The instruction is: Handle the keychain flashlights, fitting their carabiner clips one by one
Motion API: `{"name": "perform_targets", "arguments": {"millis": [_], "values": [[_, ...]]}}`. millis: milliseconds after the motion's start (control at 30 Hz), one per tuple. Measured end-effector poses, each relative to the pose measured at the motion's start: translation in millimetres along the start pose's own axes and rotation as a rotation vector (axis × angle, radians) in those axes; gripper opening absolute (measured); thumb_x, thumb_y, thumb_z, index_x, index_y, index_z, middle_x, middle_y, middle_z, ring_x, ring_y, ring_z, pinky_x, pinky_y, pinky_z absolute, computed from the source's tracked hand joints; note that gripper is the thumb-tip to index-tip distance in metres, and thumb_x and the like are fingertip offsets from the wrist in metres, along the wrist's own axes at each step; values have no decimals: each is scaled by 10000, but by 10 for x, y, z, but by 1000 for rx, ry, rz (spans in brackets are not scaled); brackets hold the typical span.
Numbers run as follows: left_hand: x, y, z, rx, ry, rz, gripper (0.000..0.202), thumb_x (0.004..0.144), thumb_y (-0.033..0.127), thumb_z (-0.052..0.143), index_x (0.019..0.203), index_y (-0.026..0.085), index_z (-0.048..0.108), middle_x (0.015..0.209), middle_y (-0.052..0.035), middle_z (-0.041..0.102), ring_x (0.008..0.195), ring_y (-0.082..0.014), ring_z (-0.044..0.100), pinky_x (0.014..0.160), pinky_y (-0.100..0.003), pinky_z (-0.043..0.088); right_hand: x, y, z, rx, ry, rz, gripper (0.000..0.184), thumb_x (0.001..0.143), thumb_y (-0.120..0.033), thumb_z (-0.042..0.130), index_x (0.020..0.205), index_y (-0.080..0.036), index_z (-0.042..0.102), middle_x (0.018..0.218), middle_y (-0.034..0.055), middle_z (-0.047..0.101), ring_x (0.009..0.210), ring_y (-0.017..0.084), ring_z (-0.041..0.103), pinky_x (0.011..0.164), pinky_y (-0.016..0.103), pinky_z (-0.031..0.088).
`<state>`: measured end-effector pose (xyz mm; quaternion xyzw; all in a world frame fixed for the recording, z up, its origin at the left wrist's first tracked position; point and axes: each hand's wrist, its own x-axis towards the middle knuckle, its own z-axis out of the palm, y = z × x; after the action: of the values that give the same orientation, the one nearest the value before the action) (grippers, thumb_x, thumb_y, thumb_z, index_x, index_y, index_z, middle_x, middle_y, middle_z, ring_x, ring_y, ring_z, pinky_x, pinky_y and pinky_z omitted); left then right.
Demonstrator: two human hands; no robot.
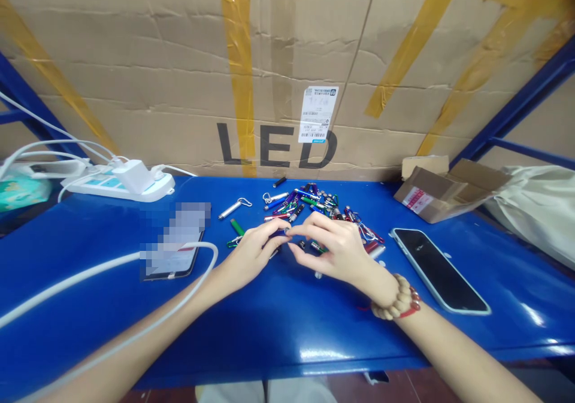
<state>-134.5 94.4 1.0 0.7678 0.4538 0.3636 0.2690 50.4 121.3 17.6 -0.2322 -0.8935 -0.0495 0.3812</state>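
Observation:
My left hand [254,248] is closed in a pinch, index finger and thumb around a small shiny piece, mostly hidden, that I cannot make out. Curved in from the right, my right hand [335,244] has its fingertips at that same piece, touching the left fingertips. Just beyond both hands lies a pile of small keychain flashlights [309,202] in several colours, with small round silver pieces among them. A silver flashlight with a carabiner clip [231,209] and a green flashlight [237,227] lie left of the pile. A black tube [279,182] rests behind it.
A phone [177,244] with a white cable across it lies left, another phone [440,268] right. On the blue table [269,331] also stand a white power strip [117,184] and an open cardboard box [435,190]. A large carton [179,73] marked LED blocks the back.

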Motion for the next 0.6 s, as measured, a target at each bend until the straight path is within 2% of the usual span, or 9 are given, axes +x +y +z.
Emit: {"name": "perform_targets", "arguments": {"millis": [133, 200, 333, 433, 500, 600], "values": [[2, -28, 6, 17, -10, 9, 189, 907, 259, 402, 944, 200, 578, 991, -22, 648, 928, -158, 593, 843, -245, 431, -6, -21, 1, -1, -93, 42, 189, 839, -329, 544, 889, -205, 678, 782, -4, 615, 519, 45, 501, 468, 170, 352], [9, -44, 7, 15, 1, -3, 185, 906, 265, 404, 943, 197, 573, 979, -20, 648, 923, -154, 596, 841, -245, 433, -1, -9, -14, 10, -92, 48, 195, 839, -319, 546, 920, -207, 682, 770, -4, 614, 530, 50, 512, 463, 173, 346], [17, -51, -4, -41, 87, -65, 176, 904, 287, 395, 941, 191, 538, 971, -35, 647, 898, -162, 609, 823, -277, 457, 40, 111, -85, 1, 71, 144, 155, 827, -245, 559, 835, -183, 700, 660, -3, 587, 518, 61, 496, 490, 184, 364], [10, -36, -23, -76, 151, -47, 134, 905, 252, 383, 899, 193, 503, 1051, -57, 648, 924, -166, 608, 856, -304, 449, 51, 225, -124, -42, 186, 232, 153, 823, -220, 552, 833, -177, 699, 608, -11, 553, 477, 65, 455, 487, 200, 368], [5, -27, -36, -59, 167, -24, 119, 901, 224, 385, 855, 194, 491, 1095, -61, 645, 923, -164, 608, 881, -312, 435, 39, 250, -122, -58, 217, 214, 167, 825, -223, 544, 889, -188, 694, 608, -16, 555, 471, 66, 453, 476, 202, 366], [5, -25, -41, -32, 158, 0, 141, 899, 217, 393, 852, 189, 522, 1076, -53, 653, 918, -164, 612, 874, -292, 437, 9, 184, -79, -69, 166, 53, 190, 832, -229, 538, 954, -208, 682, 617, -26, 575, 481, 61, 472, 479, 193, 370]]}}
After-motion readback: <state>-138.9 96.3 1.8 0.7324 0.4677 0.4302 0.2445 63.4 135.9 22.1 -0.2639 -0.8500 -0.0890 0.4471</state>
